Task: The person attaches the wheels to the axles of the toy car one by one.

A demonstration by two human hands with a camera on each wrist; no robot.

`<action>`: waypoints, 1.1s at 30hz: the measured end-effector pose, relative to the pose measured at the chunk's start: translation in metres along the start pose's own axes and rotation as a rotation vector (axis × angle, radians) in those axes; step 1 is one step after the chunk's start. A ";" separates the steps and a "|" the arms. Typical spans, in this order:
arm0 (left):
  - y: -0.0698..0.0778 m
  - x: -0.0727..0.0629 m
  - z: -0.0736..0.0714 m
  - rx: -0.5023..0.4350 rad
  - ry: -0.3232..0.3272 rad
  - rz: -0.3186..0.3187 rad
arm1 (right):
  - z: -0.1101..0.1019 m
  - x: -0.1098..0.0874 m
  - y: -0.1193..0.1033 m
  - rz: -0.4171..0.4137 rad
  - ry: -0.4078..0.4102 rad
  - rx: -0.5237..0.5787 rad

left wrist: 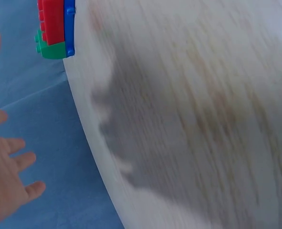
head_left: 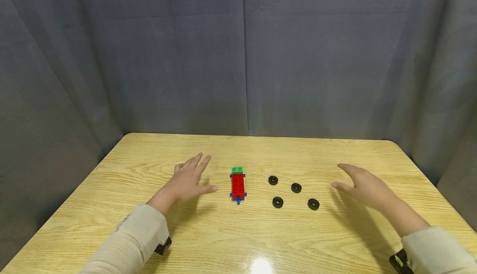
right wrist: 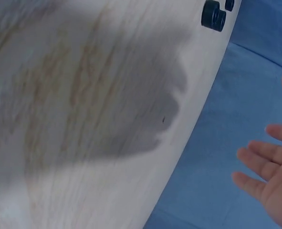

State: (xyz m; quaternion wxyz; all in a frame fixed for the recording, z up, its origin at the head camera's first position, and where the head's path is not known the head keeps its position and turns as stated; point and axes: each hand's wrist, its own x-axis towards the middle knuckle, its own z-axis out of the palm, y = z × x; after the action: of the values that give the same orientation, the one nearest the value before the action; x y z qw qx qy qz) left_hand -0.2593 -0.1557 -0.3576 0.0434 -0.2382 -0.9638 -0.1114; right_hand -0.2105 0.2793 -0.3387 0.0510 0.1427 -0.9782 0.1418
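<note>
In the head view a toy brick car body lies on the table, with red bricks on a blue wheel base and a green brick at its far end. My left hand hovers to the left of it, fingers spread, touching nothing. Several loose black toy wheels lie flat to the right of the car body. Beyond them, to the right, my right hand is held above the table with its fingers extended and nothing in it. The left wrist view shows the red brick side-on.
The wooden table has rounded far corners. Grey curtains hang behind it and along both sides. A black wrist device sits under the left sleeve, and another under the right. Light glares near the front edge.
</note>
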 end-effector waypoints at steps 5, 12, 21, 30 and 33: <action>0.004 0.002 0.004 -0.039 -0.047 -0.007 | 0.007 0.000 -0.004 0.000 -0.037 0.065; 0.007 0.003 0.006 -0.076 -0.086 -0.014 | 0.013 0.000 -0.007 -0.016 -0.059 0.136; 0.005 0.007 0.011 -0.128 -0.081 -0.028 | 0.020 0.005 -0.013 -0.085 -0.108 0.220; 0.009 0.012 0.011 -0.165 -0.142 -0.010 | 0.028 0.008 -0.015 -0.113 -0.212 0.281; 0.011 0.014 0.013 -0.182 -0.165 0.000 | 0.030 0.009 -0.014 -0.131 -0.238 0.277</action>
State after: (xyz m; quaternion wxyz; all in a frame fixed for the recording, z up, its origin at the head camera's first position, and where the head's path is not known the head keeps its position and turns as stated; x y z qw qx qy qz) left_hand -0.2666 -0.1372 -0.3659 -0.0580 -0.2494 -0.9500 -0.1786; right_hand -0.2164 0.2554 -0.3620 -0.0763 0.2274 -0.9372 0.2534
